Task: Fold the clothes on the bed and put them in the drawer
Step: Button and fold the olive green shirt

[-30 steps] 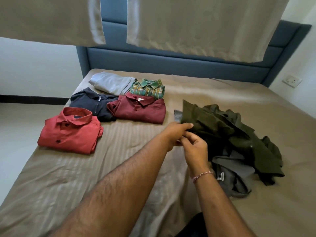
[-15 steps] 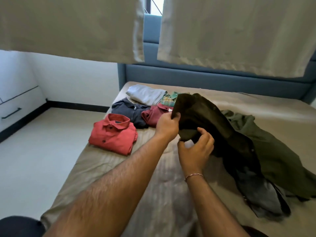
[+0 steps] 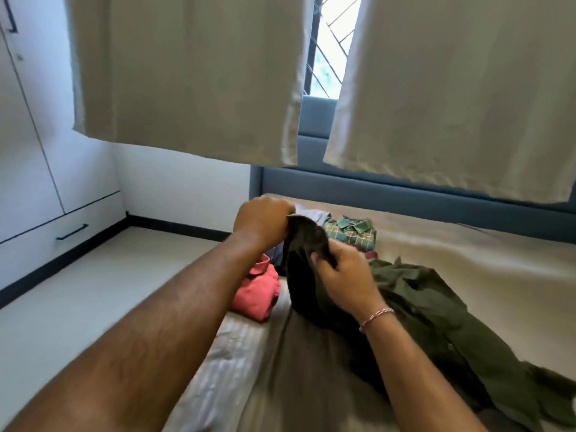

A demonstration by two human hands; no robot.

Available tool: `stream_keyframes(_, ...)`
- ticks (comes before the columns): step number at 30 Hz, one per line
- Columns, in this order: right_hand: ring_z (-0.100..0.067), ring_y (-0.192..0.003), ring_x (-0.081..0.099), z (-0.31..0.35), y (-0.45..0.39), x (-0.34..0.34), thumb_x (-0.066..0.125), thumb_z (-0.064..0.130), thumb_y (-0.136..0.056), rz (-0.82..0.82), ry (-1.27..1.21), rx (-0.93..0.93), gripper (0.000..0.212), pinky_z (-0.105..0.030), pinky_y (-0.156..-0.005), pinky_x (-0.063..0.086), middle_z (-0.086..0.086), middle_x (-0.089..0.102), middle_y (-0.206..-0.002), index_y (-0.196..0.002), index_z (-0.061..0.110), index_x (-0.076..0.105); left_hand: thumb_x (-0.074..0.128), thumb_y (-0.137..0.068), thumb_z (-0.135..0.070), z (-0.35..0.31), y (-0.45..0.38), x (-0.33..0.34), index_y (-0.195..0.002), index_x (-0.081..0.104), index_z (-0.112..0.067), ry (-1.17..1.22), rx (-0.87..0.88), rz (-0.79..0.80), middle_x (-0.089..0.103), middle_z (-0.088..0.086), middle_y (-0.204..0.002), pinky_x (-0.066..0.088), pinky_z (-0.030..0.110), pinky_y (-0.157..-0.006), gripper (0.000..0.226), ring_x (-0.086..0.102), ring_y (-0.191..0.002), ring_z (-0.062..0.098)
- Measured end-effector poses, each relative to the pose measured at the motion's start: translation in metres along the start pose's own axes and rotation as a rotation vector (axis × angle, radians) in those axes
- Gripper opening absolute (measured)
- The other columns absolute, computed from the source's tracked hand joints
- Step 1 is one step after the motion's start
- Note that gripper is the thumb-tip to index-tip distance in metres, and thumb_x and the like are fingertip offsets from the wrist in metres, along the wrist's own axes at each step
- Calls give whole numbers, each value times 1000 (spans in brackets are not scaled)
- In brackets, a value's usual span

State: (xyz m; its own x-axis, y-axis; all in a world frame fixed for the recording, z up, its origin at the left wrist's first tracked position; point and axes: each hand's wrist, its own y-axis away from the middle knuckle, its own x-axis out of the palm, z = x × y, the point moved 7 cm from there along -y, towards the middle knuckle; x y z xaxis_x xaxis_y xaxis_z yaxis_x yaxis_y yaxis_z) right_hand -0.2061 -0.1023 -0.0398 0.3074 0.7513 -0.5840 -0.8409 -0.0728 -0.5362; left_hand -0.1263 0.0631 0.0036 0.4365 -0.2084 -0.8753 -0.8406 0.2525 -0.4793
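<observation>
A person's 2 bare hands lift 1 dark olive garment (image 3: 304, 275) above the bed (image 3: 467, 266), its upper end raised near the left edge while the rest trails down onto the sheet. The left hand (image 3: 263, 221) grips the garment's top edge, fingers curled tightly over the cloth. The right hand (image 3: 343, 277), with 1 thin bracelet (image 3: 375, 318) at the wrist, pinches a fold lower down, thumb and fingers closed on the fabric. 1 lighter green garment (image 3: 436, 310) lies crumpled on the bed toward the right edge, touching the lifted one; whether more pieces lie beneath it cannot be told. Folded shirts sit along the left edge of the bed: 1 red shirt (image 3: 257, 296) nearest that edge, 1 green plaid shirt (image 3: 352, 230) farther toward the headboard (image 3: 405, 194), 1 grey piece (image 3: 314, 215) just beside the plaid, and slivers of 1 dark blue and 1 maroon item mostly hidden behind the hands. 1 white drawer (image 3: 62, 235) with 1 dark handle (image 3: 72, 231) stands closed at the base of the wardrobe across the floor, left of the bed. 2 pale curtains (image 3: 187, 79) hang above the headboard, with a gap showing 1 grilled window (image 3: 330, 48).
</observation>
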Motion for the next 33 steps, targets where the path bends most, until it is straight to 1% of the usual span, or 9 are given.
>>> stream_keyframes(6,-11,-82,65,-14,62,110,58,12,-85,469,48,-37,19,-31,-75,51,7,70,-84,-93,26,66,49,-95,-28,44,97,97,-92,69,-16,1287,-754,519,61,11,-83,50,29,-58,24,55,-61,23)
stream_keyframes(9,-15,-96,69,-34,98,155,56,20,-86,677,65,9,24,-27,-82,51,3,75,-101,-106,26,69,63,-97,-47,53,151,140,-102,65,-13,952,-712,783,67,13,-96,56,37,-68,35,68,-80,30)
stream_keyframes(13,-4,-86,69,-50,135,187,75,36,-86,1024,81,74,26,-25,-83,57,7,76,-98,-111,28,74,72,-88,-17,60,192,181,-84,67,-12,793,-655,813,63,11,-80,55,33,-62,8,62,-66,22)
stream_keyframes(19,-5,-92,63,-59,73,167,63,10,-87,384,30,-5,27,-31,-85,55,11,67,-98,-106,27,70,45,-92,5,69,201,190,-72,64,-11,1093,-821,633,56,3,-57,34,17,-44,32,48,-41,12)
stream_keyframes(24,-19,-144,30,-49,32,180,63,17,-88,566,475,-209,67,-43,-114,35,9,35,-158,-149,38,46,55,-101,-15,60,175,166,-111,73,-7,1375,-743,487,76,12,-97,57,35,-74,22,71,-85,22)
stream_keyframes(26,-16,-146,35,-44,17,181,66,26,-87,640,487,-278,51,-40,-115,30,11,48,-153,-136,38,58,68,-97,-27,62,158,151,-120,69,-17,1122,-441,643,76,2,-108,58,31,-80,26,73,-97,19)
stream_keyframes(28,-21,-120,61,-41,0,176,71,31,-83,707,478,-252,28,-36,-99,44,7,69,-119,-110,34,64,74,-91,-24,66,144,134,-131,60,-21,686,-157,761,69,-1,-116,56,32,-87,42,68,-104,21)
stream_keyframes(30,-25,-90,65,-34,-11,170,72,32,-84,805,473,-210,26,-36,-79,52,2,68,-98,-107,33,59,70,-91,-18,75,123,110,-143,46,-25,432,-72,698,62,0,-120,52,31,-85,58,62,-104,20)
stream_keyframes(33,-26,-86,64,-11,-33,151,66,30,-89,764,519,-216,33,-36,-75,53,-1,69,-99,-121,35,62,65,-91,-18,75,84,63,-136,47,-29,208,1,562,64,4,-117,52,37,-80,49,59,-97,22)
